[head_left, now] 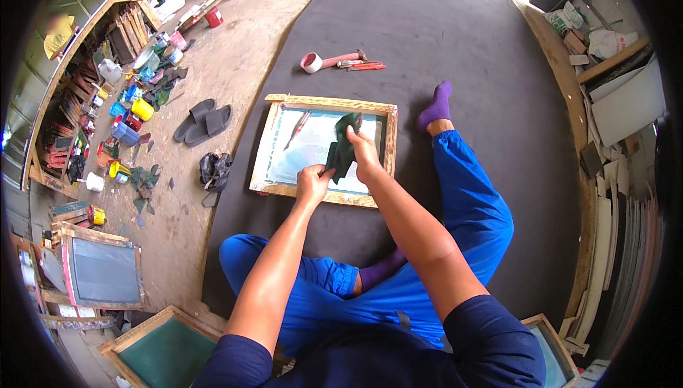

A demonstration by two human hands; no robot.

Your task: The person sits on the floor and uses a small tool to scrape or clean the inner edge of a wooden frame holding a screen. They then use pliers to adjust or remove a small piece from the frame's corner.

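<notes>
A wooden screen-printing frame (267, 135) with pale, bluish mesh lies on the dark mat between my legs. Above its mesh I hold a dark green piece of cloth (344, 147), crumpled and hanging. My right hand (364, 153) is closed on its upper part, thumb on top. Lower and to the left, my left hand (311, 183) pinches the cloth near its bottom corner. Whether the cloth touches the mesh I cannot tell. A slim reddish-and-dark tool (297, 129) rests on the mesh at the frame's upper left.
Beyond the frame lie a hammer (345, 59), a tape roll (311, 63) and several red pens (364, 66). Dark slippers (204, 123) and a black bag (215, 171) sit left of the mat (498, 53). Paint pots (143, 109) clutter the far left; another screen (107, 272) stands nearer.
</notes>
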